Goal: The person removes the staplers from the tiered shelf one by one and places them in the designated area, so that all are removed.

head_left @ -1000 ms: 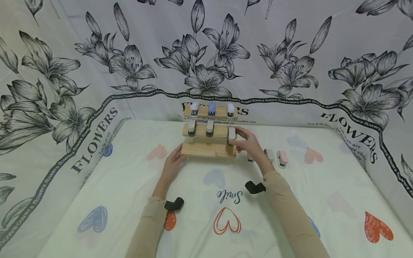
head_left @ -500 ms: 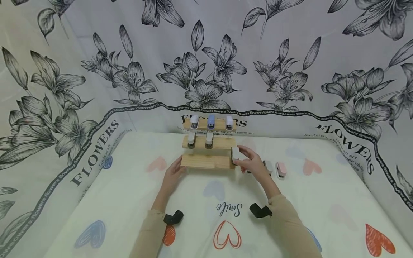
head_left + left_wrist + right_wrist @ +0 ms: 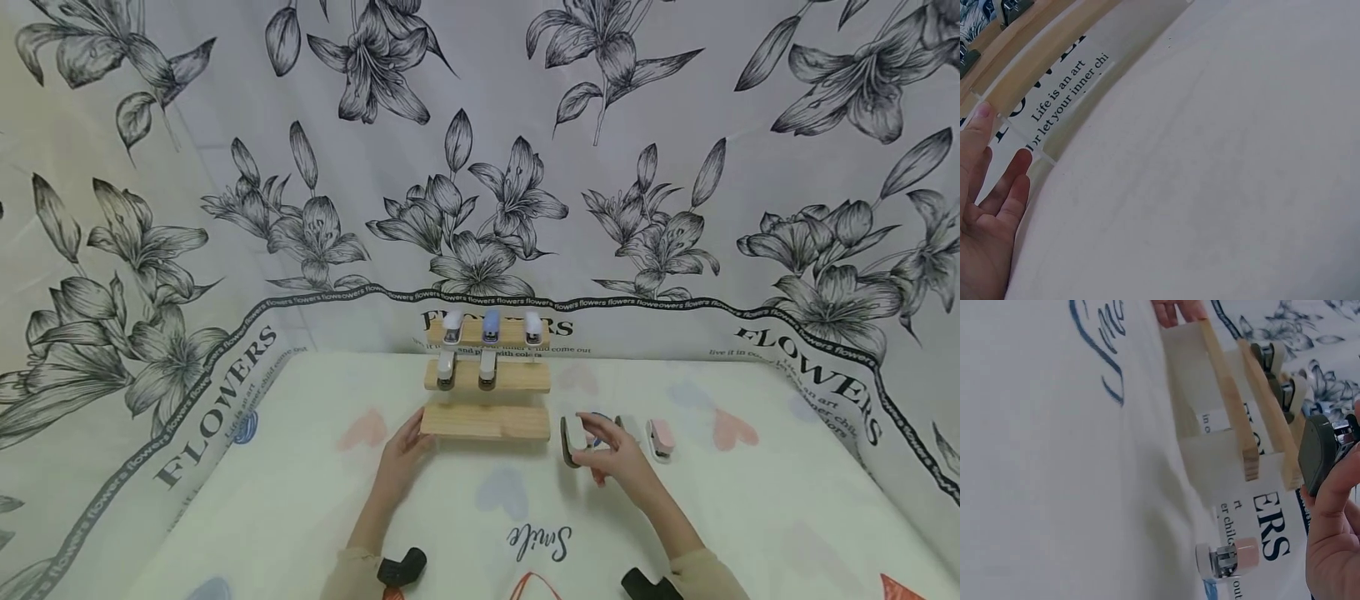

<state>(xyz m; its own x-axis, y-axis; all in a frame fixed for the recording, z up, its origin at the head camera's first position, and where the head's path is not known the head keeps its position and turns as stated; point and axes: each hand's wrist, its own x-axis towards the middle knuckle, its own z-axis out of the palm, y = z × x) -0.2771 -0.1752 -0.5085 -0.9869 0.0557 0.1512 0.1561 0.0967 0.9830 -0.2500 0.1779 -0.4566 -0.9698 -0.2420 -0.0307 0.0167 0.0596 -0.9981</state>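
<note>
Right hand (image 3: 618,460) pinches a stapler (image 3: 573,435) clear of the rack (image 3: 486,422), left hand (image 3: 402,457) touching its left edge.

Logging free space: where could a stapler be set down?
Bottom shelf right of the left grip; middle shelf right of its two staplers; cloth in front of the bottom shelf. Crowded: top shelf, three staplers; cloth between the right grip and pink stapler.
</note>
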